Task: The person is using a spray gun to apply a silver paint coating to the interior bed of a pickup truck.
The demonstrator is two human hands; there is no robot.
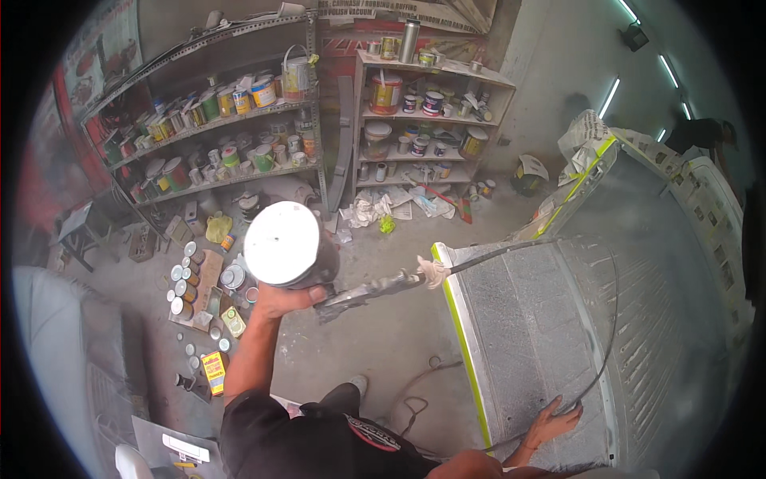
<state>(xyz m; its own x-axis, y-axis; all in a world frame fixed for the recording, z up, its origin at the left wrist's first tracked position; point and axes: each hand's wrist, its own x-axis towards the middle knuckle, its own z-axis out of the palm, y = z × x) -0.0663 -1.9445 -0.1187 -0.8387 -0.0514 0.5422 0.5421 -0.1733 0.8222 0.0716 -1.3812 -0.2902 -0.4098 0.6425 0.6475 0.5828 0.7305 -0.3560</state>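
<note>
My left hand [289, 300] grips a spray gun [371, 291] just below its cup. The cup [282, 243] has a round white lid and hides part of the gun and most of my fingers. A pale scrap of cloth or paper [433, 272] is wrapped where the dark air hose [503, 249] joins the gun. From there the hose arcs over the grey panel [523, 319] and comes round to my right hand [550, 425]. That hand is closed around the hose, low over the panel. Yellow-green tape [467, 359] runs along the panel's left edge.
Shelves [207, 120] and a cabinet [435, 112] full of paint cans line the back wall. Cans [183, 289] and a yellow tin [214, 373] stand on the left floor. Crumpled paper [371, 207] lies before the cabinet. Another person [706, 136] is at the far right.
</note>
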